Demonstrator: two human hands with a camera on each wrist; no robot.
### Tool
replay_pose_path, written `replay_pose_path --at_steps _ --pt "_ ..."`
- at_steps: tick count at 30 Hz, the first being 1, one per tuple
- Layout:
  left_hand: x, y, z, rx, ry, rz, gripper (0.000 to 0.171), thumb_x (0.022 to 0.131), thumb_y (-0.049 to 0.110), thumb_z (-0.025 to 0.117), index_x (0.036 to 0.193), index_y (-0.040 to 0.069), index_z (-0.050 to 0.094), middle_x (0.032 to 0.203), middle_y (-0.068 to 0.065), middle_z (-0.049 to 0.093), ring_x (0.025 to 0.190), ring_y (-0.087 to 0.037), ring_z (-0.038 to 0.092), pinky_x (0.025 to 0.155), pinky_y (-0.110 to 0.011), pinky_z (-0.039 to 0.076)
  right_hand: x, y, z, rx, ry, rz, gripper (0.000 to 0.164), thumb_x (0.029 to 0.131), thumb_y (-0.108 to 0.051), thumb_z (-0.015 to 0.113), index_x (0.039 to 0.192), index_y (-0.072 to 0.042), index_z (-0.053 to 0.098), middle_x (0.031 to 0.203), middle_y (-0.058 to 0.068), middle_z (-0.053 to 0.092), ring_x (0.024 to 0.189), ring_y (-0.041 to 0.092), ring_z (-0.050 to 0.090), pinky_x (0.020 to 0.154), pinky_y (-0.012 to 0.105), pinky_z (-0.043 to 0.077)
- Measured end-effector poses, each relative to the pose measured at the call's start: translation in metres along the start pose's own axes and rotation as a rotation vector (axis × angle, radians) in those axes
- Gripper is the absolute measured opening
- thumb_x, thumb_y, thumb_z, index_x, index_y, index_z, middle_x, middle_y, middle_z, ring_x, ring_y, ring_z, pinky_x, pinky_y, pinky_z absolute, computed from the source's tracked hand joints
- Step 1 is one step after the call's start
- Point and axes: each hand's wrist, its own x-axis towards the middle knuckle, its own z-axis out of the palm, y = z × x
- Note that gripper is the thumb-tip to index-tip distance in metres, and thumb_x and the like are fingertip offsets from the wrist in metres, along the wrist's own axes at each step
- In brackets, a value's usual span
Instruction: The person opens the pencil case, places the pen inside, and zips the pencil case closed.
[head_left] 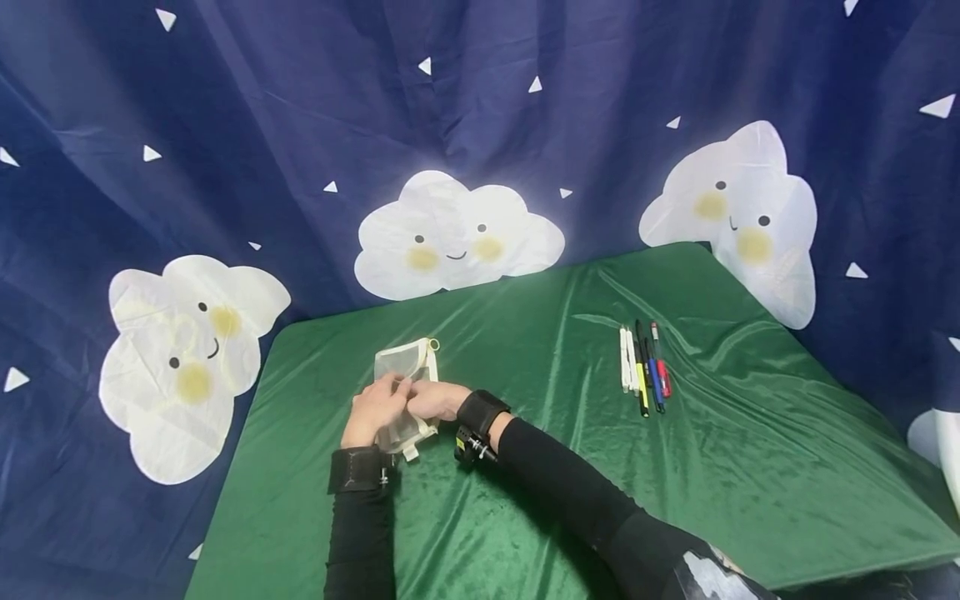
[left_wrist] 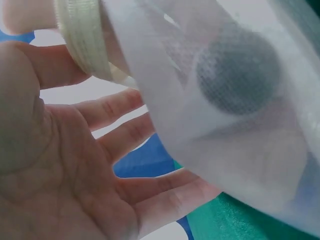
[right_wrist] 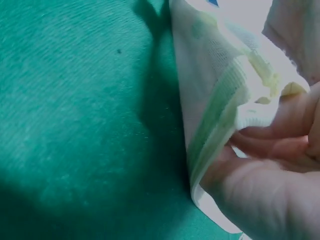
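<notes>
A pale, see-through mesh zipper pouch (head_left: 401,360) lies at the left of the green cloth, with a ring at its far corner. My left hand (head_left: 373,410) is over its near left part. In the left wrist view, the left hand's thumb and forefinger pinch the cream zipper band (left_wrist: 90,40), while the other fingers spread along the mesh. From the right, my right hand (head_left: 438,400) reaches the pouch. Its thumb and fingers grip the opening's edge beside the zipper tape (right_wrist: 217,107) in the right wrist view. A dark round shape shows through the mesh in the left wrist view.
To the right, several pens lie side by side: white pens (head_left: 625,358), a black-and-yellow one (head_left: 642,379), a blue one (head_left: 656,385) and a red one (head_left: 663,378). A dark blue curtain (head_left: 480,108) with white clouds hangs behind the green-covered table (head_left: 517,350).
</notes>
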Motion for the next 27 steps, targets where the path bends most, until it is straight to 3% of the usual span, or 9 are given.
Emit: replay_pose_path --at_steps 2,4,8,11,15,20,24,27 --pt "0.001 -0.001 -0.002 0.002 -0.009 -0.009 0.051 0.107 0.037 0.034 0.141 0.005 0.053 0.145 -0.023 0.057 0.136 -0.05 0.049 0.113 -0.068 0.03 0.001 -0.001 -0.001 0.023 -0.054 0.024 0.057 0.098 0.003 0.03 0.155 0.001 0.035 0.155 0.016 0.046 0.137 0.027 0.052 0.112 0.037 0.046" --pt "0.003 0.0 -0.002 0.013 -0.015 -0.007 0.051 0.107 0.037 0.033 0.142 0.005 0.053 0.146 -0.023 0.057 0.136 -0.05 0.048 0.112 -0.067 0.03 0.001 -0.003 -0.002 0.011 -0.084 0.045 0.058 0.099 -0.001 0.028 0.157 0.0 0.031 0.159 0.016 0.042 0.138 0.027 0.05 0.108 0.034 0.046" --pt "0.008 0.003 -0.001 0.053 -0.004 0.008 0.05 0.107 0.035 0.033 0.14 0.004 0.055 0.143 -0.024 0.059 0.133 -0.049 0.051 0.11 -0.065 0.033 0.001 -0.005 -0.005 -0.014 -0.084 0.057 0.061 0.096 0.002 0.028 0.157 0.0 0.031 0.158 0.015 0.042 0.121 0.021 0.052 0.086 0.024 0.043" --pt "0.01 0.005 0.001 0.072 0.007 0.008 0.05 0.107 0.035 0.034 0.139 0.003 0.055 0.141 -0.025 0.06 0.131 -0.049 0.052 0.109 -0.065 0.034 -0.001 -0.004 -0.006 -0.031 -0.055 0.041 0.061 0.095 0.003 0.03 0.155 0.0 0.036 0.153 0.013 0.047 0.108 0.017 0.052 0.078 0.022 0.041" --pt "0.01 0.005 0.001 0.085 0.004 -0.005 0.051 0.107 0.033 0.031 0.14 0.001 0.052 0.143 -0.027 0.056 0.133 -0.05 0.051 0.109 -0.066 0.034 -0.003 -0.004 -0.001 -0.13 0.02 -0.003 0.055 0.094 0.003 0.035 0.148 0.002 0.046 0.122 0.009 0.057 0.083 0.014 0.048 0.067 0.023 0.037" --pt "0.007 0.0 0.004 0.097 0.016 -0.022 0.051 0.107 0.032 0.028 0.141 0.001 0.05 0.144 -0.027 0.055 0.132 -0.05 0.052 0.108 -0.066 0.034 -0.002 -0.002 0.005 -0.193 0.12 -0.022 0.043 0.092 0.005 0.04 0.132 0.003 0.059 0.078 -0.001 0.043 0.056 0.01 0.033 0.054 0.023 0.03" --pt "0.006 0.0 0.007 0.111 0.045 -0.014 0.049 0.107 0.031 0.03 0.137 0.0 0.052 0.14 -0.028 0.058 0.129 -0.05 0.054 0.106 -0.066 0.036 -0.003 0.001 0.005 -0.109 0.194 -0.032 0.038 0.09 0.009 0.043 0.117 0.002 0.069 0.063 -0.004 0.039 0.049 0.009 0.03 0.049 0.023 0.029" --pt "0.006 0.001 0.01 0.133 0.046 -0.011 0.046 0.107 0.031 0.031 0.133 0.0 0.054 0.135 -0.028 0.061 0.125 -0.049 0.057 0.104 -0.065 0.039 -0.006 0.003 0.004 -0.089 0.25 -0.039 0.027 0.09 0.007 0.045 0.096 0.0 0.071 0.061 -0.004 0.04 0.049 0.009 0.032 0.049 0.023 0.031"
